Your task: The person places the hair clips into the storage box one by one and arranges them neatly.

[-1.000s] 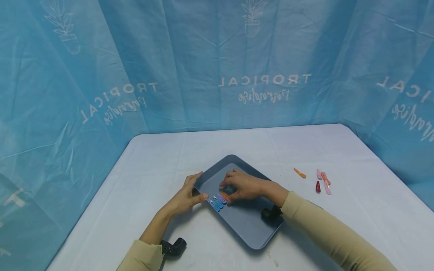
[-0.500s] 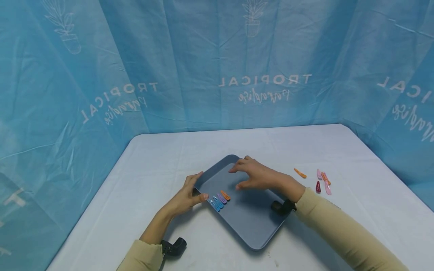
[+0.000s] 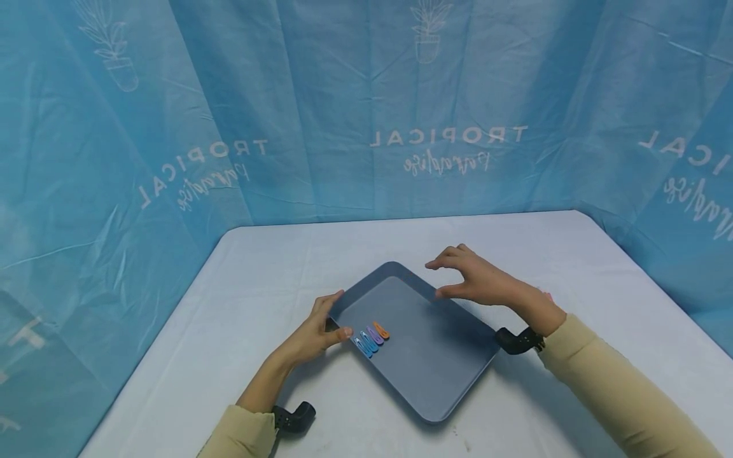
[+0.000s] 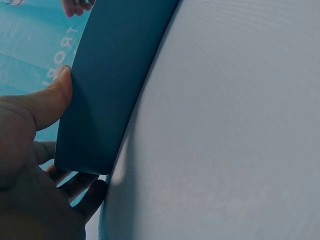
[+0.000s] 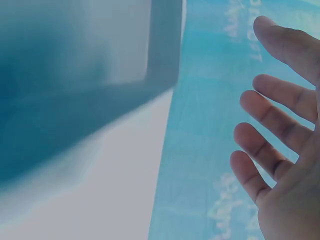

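Note:
A grey-blue rectangular tray point(image 3: 435, 362) lies turned cornerwise on the white table. My left hand point(image 3: 309, 334) grips its left corner, thumb at the rim and the other fingers round the outside, as the left wrist view also shows against the tray wall point(image 4: 115, 75). Inside, near that thumb, snap hair clips lie side by side in a row: two blue clips point(image 3: 366, 344), a purple clip point(image 3: 375, 335) and an orange clip point(image 3: 380, 330). My right hand point(image 3: 481, 278) hovers over the tray's far right rim, fingers spread and holding nothing; its fingers point(image 5: 272, 120) show apart in the right wrist view.
A bit of a pink hair clip point(image 3: 548, 296) peeks out behind the right forearm, which hides the other loose clips on the table point(image 3: 275, 267). Blue printed cloth point(image 3: 332, 127) hangs behind and at both sides of the table.
My right hand has lifted away from the orange clip in the tray and moved right and back past the rim, covering the loose clips. The left hand and the tray have stayed put.

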